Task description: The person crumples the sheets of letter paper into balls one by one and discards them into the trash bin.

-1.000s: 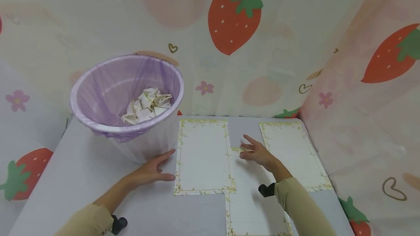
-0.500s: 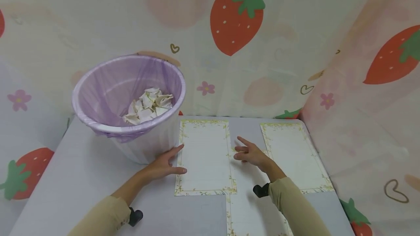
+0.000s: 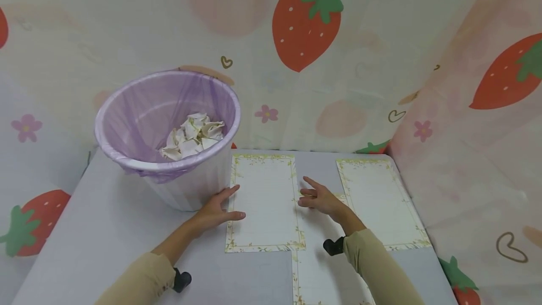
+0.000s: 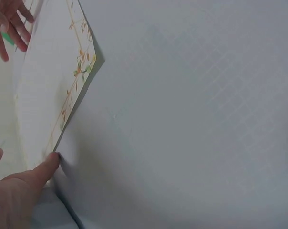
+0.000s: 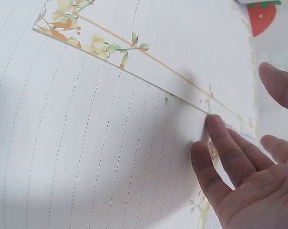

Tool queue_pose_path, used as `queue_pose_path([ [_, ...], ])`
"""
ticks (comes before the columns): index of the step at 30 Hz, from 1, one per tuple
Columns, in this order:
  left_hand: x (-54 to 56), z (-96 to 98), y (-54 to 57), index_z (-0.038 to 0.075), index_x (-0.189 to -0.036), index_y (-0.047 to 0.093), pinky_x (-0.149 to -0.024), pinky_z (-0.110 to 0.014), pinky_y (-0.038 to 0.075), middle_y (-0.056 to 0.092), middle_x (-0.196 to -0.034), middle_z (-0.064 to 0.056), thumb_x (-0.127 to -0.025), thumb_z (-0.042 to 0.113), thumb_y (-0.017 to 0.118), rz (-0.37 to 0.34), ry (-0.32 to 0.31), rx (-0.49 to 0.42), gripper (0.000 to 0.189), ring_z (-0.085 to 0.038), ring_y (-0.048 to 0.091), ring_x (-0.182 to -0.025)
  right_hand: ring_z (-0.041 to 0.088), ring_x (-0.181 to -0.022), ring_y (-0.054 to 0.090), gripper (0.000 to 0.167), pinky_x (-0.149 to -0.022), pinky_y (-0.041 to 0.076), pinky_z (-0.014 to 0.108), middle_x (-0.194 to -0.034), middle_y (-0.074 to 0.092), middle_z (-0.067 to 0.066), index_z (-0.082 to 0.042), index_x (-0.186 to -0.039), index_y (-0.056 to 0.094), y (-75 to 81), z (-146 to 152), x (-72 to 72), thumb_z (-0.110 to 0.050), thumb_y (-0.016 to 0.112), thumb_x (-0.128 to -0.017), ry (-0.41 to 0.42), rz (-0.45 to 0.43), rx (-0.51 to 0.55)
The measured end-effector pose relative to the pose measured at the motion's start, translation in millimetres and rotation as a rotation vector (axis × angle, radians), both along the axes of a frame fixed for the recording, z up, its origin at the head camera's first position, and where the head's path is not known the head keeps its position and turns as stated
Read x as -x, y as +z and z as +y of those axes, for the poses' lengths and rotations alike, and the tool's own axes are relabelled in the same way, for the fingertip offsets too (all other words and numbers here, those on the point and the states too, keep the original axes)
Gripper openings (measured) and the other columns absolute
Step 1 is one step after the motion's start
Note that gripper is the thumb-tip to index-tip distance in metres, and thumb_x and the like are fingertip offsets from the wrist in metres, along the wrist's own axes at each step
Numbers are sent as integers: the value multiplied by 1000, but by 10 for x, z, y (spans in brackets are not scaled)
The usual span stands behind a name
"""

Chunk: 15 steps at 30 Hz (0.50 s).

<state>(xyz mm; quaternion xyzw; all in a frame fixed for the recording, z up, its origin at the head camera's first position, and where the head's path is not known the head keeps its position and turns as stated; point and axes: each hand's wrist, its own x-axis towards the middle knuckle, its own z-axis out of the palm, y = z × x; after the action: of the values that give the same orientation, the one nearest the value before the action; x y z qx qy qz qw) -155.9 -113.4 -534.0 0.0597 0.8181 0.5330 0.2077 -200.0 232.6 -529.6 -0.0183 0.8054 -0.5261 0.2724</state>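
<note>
Sm. booth w/ strawberry-print cloth walls (image 3: 262,65)

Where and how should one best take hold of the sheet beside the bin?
Probably pinch this sheet at its near left corner, from the front left: a shadow there suggests a slightly raised edge, while its right edge overlaps another sheet, which might come along.

A pale grey bench (image 3: 254,274) with a rounded far-right corner stands close to a cream back wall (image 3: 250,67) printed with large red strawberries (image 3: 305,32), small pink flowers (image 3: 267,114) and brown heart outlines (image 3: 226,62), meeting a pinker right-hand wall (image 3: 470,164), all in soft, diffuse light.
</note>
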Motion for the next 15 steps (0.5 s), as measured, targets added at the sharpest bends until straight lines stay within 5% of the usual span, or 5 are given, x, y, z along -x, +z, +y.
queue_pose_path([
  [15, -21, 110, -39, 10, -152, 40, -110, -52, 36, 25, -160, -22, -82, 16, 82, -4, 128, -52, 82, -41, 22, -147, 25, -109, 65, 71, -90, 54, 41, -141, 51, 26, -8, -156, 28, -20, -50, -7, -9, 66, -96, -80, 19, 18],
])
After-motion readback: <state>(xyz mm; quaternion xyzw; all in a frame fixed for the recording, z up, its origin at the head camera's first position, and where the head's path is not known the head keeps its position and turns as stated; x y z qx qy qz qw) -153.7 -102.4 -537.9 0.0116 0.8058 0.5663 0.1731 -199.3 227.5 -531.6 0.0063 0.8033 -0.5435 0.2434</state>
